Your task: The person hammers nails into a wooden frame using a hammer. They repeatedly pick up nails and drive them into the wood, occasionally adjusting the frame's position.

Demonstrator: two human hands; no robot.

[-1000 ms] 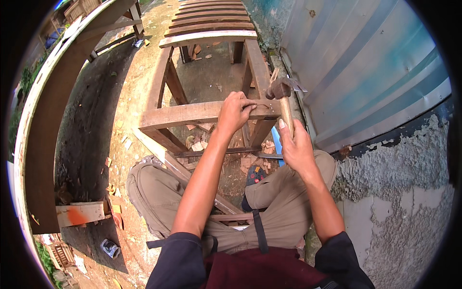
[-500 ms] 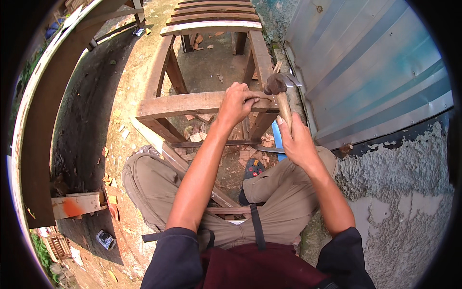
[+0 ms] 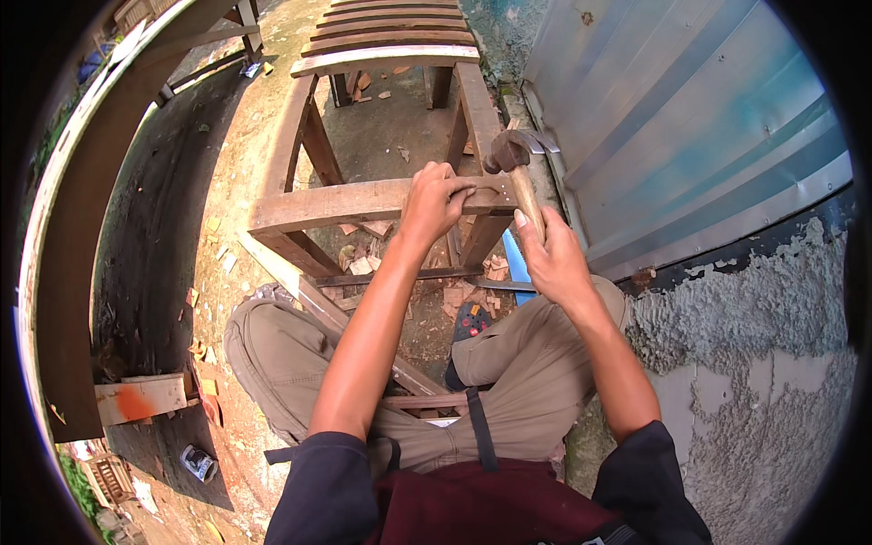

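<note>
Before me stands a wooden bench frame (image 3: 474,102) with a thick front rail (image 3: 331,202). My left hand (image 3: 432,207) rests on this rail, right of its middle. Its thumb and fingers are pinched together toward the right end; anything between them is too small to make out. My right hand (image 3: 556,262) grips the wooden handle of a claw hammer (image 3: 526,189). The dark hammer head is up, just above the rail's right end, its claw pointing right. Small dark dots show in the wood near that end.
Narrow slats (image 3: 386,38) cross the frame's far part. A corrugated metal sheet (image 3: 672,118) and rough wall (image 3: 727,318) stand close at right. Wood scraps (image 3: 463,292), a long blade (image 3: 502,284) and a blue strip (image 3: 518,259) lie below. A can (image 3: 198,463) lies at left.
The whole view has shifted slightly, so the bench appears a little further left. The hammer head is slightly higher over the rail. Both hands keep their grip.
</note>
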